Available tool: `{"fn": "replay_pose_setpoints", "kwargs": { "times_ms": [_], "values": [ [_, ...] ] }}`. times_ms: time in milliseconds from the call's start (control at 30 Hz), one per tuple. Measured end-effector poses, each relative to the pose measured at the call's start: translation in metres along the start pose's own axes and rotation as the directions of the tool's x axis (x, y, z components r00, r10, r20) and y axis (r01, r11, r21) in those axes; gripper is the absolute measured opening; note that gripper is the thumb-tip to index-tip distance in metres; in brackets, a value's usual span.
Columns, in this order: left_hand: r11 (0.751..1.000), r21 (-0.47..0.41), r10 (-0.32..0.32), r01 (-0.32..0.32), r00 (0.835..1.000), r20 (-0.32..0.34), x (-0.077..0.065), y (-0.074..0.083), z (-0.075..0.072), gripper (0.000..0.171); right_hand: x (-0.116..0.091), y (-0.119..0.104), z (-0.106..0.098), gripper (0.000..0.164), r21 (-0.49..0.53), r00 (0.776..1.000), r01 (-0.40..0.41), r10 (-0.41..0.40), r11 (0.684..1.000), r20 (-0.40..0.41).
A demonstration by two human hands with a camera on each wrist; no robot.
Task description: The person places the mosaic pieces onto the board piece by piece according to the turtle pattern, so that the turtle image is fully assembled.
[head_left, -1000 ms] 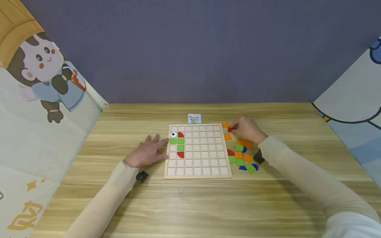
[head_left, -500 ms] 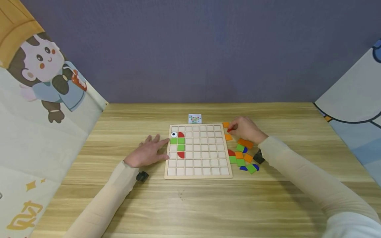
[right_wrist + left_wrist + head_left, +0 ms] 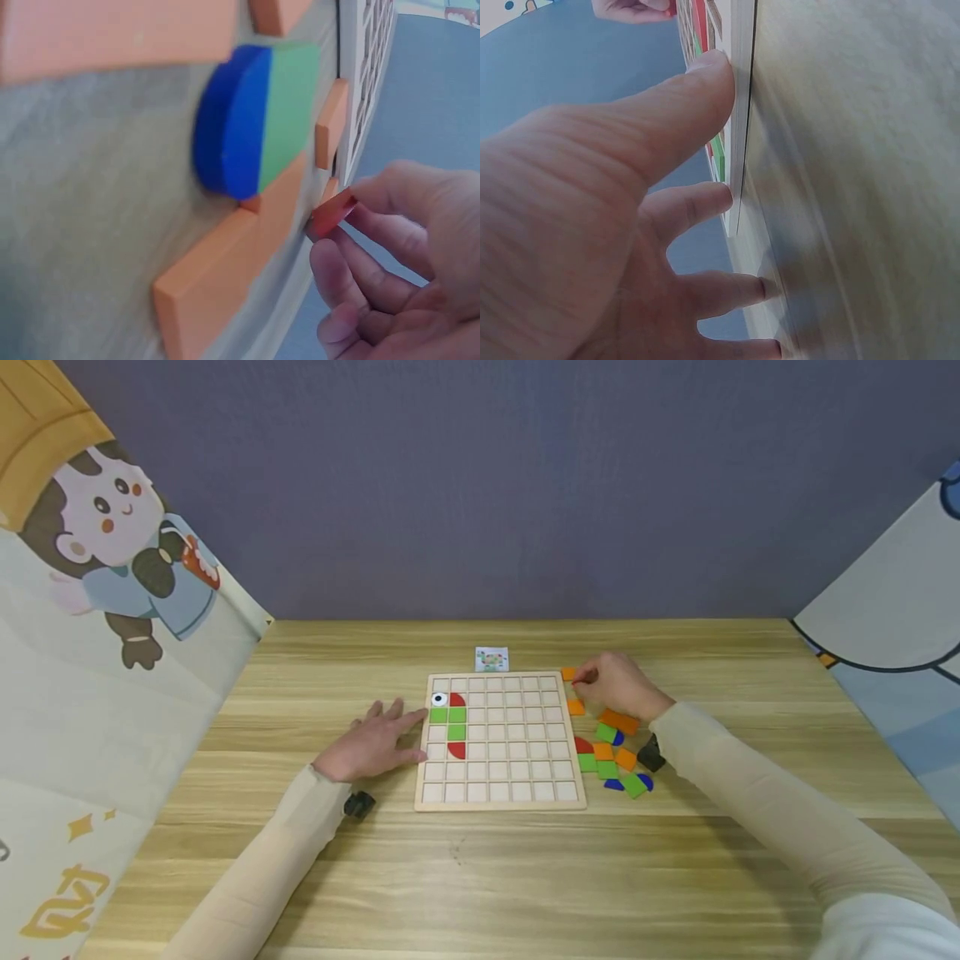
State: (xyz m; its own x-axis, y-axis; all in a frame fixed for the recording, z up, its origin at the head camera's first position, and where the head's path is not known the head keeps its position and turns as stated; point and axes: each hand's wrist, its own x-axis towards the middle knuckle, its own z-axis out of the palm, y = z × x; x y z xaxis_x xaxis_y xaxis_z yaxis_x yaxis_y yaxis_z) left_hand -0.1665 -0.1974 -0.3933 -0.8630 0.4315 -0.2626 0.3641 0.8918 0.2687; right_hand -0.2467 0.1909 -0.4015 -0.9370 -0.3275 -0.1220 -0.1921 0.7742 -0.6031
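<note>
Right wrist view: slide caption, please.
The right hand pinches a red piece near orange pieces, a blue piece and a green piece.

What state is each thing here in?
Board: flat, mostly empty, six pieces placed.
Left grip: fingers spread, thumb at the board's edge.
Right grip: pinching the red piece.
Red piece: held, tilted.
Loose pieces: scattered right of the board.
Card: picture showing.

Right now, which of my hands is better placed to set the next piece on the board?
Probably your right hand: it pinches a red piece just beyond the right edge of the board. Your left hand touches the opposite edge and holds no piece.
</note>
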Motion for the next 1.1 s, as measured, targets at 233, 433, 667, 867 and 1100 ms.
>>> {"fn": "replay_pose_setpoints", "kwargs": {
  "times_ms": [233,433,667,867,1100],
  "values": [
    [1.0,-0.008,0.002,-0.002,1.0,0.001,0.0,-0.001,-0.001,0.073,0.004,0.004,-0.003,0.022,-0.01,0.999,0.011,-0.011,1.0,-0.041],
    [1.0,-0.013,-0.001,0.001,1.0,0.005,-0.001,-0.001,-0.001,0.073,0.007,0.003,-0.002,0.018,-0.028,0.998,0.028,-0.03,0.999,-0.058],
    [1.0,-0.015,0.002,-0.002,1.0,0.007,-0.001,-0.001,-0.001,0.073,0.01,-0.035,0.008,0.013,-0.021,0.99,0.139,-0.139,0.99,-0.009],
    [1.0,-0.009,0.005,-0.005,1.0,0.003,0.0,-0.002,0.0,0.073,0.019,-0.074,0.03,0.015,-0.054,0.95,0.299,-0.292,0.953,0.112],
    [1.0,-0.009,0.003,-0.003,1.0,0.001,0.0,0.0,-0.001,0.073,0.033,-0.107,0.056,0.014,-0.046,0.899,0.397,-0.378,0.917,0.222]
  ]
}}
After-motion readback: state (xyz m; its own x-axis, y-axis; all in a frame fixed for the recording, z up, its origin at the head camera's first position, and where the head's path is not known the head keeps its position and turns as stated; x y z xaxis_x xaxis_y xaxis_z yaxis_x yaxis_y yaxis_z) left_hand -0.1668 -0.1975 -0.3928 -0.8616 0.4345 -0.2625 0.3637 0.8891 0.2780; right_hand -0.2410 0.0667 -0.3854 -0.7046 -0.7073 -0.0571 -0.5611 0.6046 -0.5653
